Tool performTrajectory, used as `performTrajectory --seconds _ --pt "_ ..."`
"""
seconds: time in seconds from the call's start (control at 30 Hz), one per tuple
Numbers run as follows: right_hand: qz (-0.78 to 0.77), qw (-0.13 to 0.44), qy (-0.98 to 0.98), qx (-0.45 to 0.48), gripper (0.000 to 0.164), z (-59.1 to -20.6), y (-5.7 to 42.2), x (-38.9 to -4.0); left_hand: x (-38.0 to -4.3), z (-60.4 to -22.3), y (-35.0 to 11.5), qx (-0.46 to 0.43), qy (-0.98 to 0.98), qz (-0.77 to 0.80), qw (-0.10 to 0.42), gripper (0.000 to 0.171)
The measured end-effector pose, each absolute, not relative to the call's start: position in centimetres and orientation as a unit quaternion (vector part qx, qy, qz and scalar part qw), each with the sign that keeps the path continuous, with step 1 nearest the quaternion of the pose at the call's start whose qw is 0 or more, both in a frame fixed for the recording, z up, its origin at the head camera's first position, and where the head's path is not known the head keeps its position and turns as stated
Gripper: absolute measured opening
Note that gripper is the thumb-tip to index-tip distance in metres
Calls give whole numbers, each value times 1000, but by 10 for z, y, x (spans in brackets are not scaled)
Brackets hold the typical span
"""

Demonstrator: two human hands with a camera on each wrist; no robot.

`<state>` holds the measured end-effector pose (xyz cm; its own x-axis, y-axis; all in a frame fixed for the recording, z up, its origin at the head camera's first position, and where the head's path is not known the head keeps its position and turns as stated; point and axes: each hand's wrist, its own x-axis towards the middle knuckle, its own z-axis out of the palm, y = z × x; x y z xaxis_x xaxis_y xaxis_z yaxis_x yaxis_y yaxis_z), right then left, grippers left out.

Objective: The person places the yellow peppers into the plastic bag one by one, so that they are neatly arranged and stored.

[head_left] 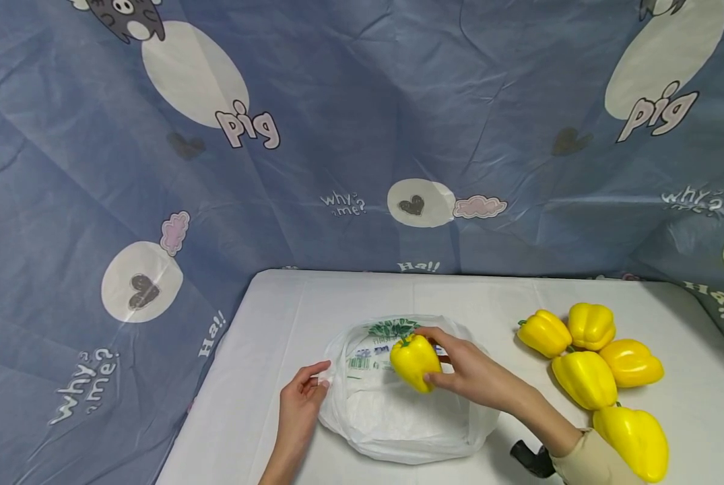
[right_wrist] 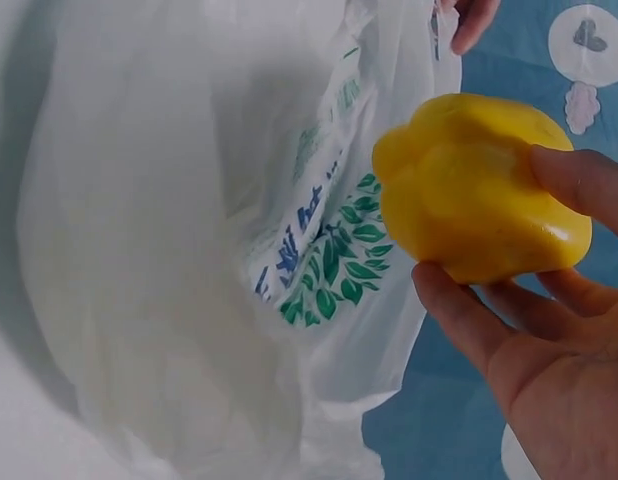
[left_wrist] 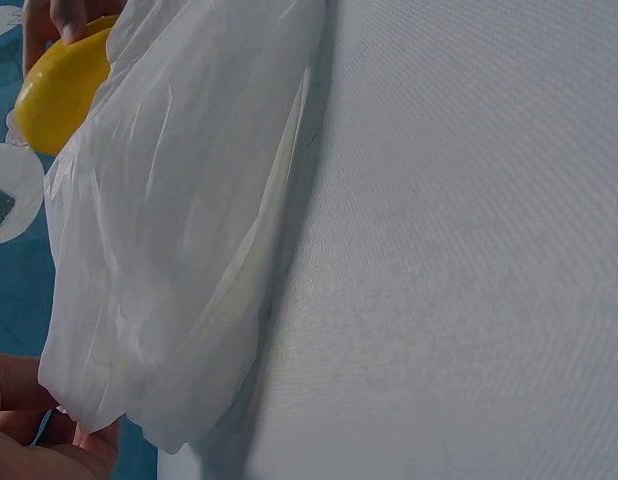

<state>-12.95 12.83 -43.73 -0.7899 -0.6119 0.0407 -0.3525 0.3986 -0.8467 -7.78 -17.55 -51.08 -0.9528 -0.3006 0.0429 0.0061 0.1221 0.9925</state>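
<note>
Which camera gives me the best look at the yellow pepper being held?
The right wrist view: the held yellow pepper appears largest and closest there. The head view shows it smaller, though with its green stem visible; the left wrist view shows only part, behind the white bag.

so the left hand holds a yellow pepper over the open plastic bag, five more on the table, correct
Not the left hand: the head view shows the right hand holding the yellow pepper over the open plastic bag. Five more peppers are on the table.
</note>
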Motion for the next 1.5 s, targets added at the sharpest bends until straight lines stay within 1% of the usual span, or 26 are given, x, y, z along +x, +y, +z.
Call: performTrajectory --seconds 0.37,0.7,1.07,1.5 --pt "-443 144 829 -309 65 -434 116 -139 -76 -509 -175 95 -733 -664 113 33" --pt "-453 146 818 -322 61 -440 109 -153 -75 -509 -175 93 -725 -673 110 34" --pt "-455 143 822 -310 65 -447 101 -163 -75 -510 -175 94 -731 -666 112 33" --pt "-475 172 804 -314 66 -458 87 -175 -75 -511 -176 103 -738 -657 109 34"
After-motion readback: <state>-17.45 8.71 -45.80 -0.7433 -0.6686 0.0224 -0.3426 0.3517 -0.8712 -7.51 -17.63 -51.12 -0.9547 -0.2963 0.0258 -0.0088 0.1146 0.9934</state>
